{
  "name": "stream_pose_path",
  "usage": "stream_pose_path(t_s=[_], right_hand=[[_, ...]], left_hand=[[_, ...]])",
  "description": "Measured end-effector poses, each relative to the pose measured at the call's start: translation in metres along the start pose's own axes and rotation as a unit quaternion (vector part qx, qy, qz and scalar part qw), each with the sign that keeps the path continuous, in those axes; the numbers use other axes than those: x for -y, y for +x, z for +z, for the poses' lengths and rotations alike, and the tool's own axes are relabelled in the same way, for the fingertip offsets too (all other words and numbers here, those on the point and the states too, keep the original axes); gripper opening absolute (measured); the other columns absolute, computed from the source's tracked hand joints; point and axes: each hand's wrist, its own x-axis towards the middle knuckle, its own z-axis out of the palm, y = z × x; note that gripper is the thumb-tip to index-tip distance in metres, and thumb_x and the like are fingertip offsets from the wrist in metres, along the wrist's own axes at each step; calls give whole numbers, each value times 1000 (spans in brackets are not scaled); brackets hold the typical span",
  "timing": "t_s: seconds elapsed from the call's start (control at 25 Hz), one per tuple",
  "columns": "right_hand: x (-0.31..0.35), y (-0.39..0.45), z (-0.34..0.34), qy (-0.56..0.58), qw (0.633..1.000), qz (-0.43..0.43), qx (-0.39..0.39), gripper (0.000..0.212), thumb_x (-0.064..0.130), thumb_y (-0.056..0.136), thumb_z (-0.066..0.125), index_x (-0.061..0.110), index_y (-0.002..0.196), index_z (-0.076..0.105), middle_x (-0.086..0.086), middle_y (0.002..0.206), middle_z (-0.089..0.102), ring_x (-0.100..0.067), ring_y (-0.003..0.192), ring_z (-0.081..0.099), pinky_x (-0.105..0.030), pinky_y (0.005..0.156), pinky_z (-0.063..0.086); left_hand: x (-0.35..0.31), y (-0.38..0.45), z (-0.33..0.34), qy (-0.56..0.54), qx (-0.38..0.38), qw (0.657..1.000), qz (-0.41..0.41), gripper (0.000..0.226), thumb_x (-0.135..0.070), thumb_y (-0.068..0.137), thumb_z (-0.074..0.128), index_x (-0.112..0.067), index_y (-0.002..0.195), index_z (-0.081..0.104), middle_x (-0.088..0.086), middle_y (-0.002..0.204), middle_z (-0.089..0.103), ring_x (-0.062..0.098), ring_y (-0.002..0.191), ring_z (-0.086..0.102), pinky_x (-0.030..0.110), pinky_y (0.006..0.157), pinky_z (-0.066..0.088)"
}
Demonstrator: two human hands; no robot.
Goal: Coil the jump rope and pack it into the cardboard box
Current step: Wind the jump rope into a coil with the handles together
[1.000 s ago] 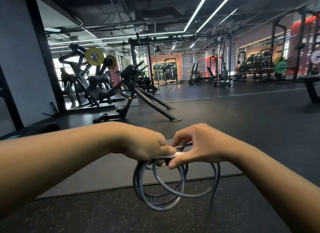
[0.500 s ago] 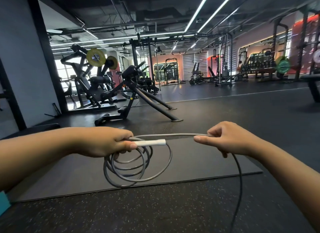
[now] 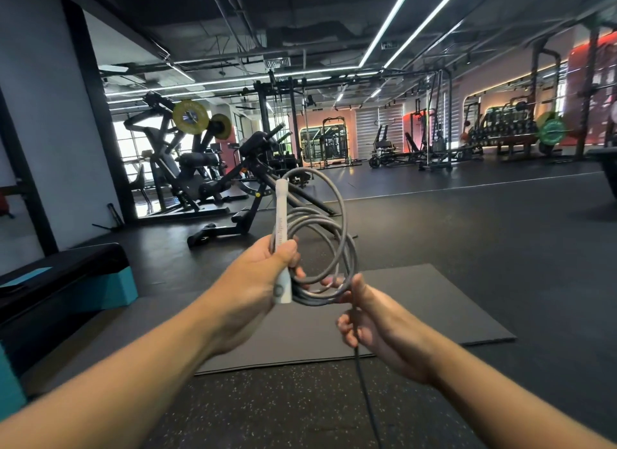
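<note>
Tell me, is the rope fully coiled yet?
Not fully. Several loops of the rope are gathered in the left hand, but a loose tail still runs down through the right hand.

Dim gym; bright ceiling light strips (image 3: 394,24); window (image 3: 128,144) glare left; wide-angle edge bending; forearms soft.

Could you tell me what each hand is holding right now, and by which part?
The left hand grips the jump rope's white handle near its lower end, together with the grey coils. The right hand holds the loose rope just below the coils.
</note>
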Motion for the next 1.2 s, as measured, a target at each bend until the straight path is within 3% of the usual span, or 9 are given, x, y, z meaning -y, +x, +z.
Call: stream_pose_path(t_s=[0.12,0.24,0.32,0.44,0.56,0.6,0.8,1.0,1.2], right_hand=[[1,7,21,58,995,-55,-58,94,74,55,83,18,126,58,1,96,65,-10,59,42,-27,52,32],[7,11,31,35,984,-104,-139,57,56,71,82,17,108,64,-3,81,65,-11,54,37,-28,49,31],[9,12,37,64,972,-109,-196,32,42,80,79,20,99,67,-7,77,59,-12,53,39,-28,48,32],[10,10,45,117,958,-103,-242,12,29,87,76,20,90,70,-5,74,68,-13,52,51,-27,43,31],[6,8,54,214,950,-80,-211,15,33,72,87,25,80,77,-9,84,74,-27,63,57,-28,51,39],[4,7,56,225,951,-83,-196,20,32,71,88,22,87,79,-11,91,77,-32,73,66,-32,60,48],[-2,3,52,94,955,-167,-225,35,18,71,86,7,101,73,-11,96,81,-21,90,77,-30,81,60],[-4,-2,51,-3,947,-212,-241,31,25,67,87,11,91,73,-3,87,82,-13,82,77,-23,74,58],[12,7,38,-60,921,-241,-300,12,13,90,74,3,87,67,-14,82,76,-24,75,72,-34,72,57]], left_hand=[[17,-1,26,-22,-69,997,28,18,-28,105,45,-12,103,53,5,88,58,18,81,57,40,79,49],[31,4,46,-93,-133,986,23,25,-33,107,42,-10,108,53,11,107,70,31,99,66,50,93,52],[35,6,57,-94,-160,982,24,29,-36,107,40,-14,116,57,0,117,74,23,104,67,44,94,53],[38,9,69,-156,-188,970,-5,38,-36,107,40,-6,123,58,8,121,74,22,99,71,41,85,58],[34,10,76,-262,-200,941,-69,47,-40,106,40,-3,125,62,23,115,73,29,70,73,30,44,54],[32,10,78,-295,-205,930,-83,48,-40,106,41,-2,124,63,25,115,73,29,68,73,29,44,54],[38,4,76,-368,-187,903,-118,49,-42,106,40,-2,118,66,24,130,66,37,115,67,48,101,51],[44,-3,78,-383,-157,900,-134,35,-27,108,40,-6,93,65,26,121,69,36,104,69,43,88,55],[39,-9,73,-331,-100,924,-165,40,-31,101,52,-2,124,68,18,124,72,26,108,64,38,97,49]])
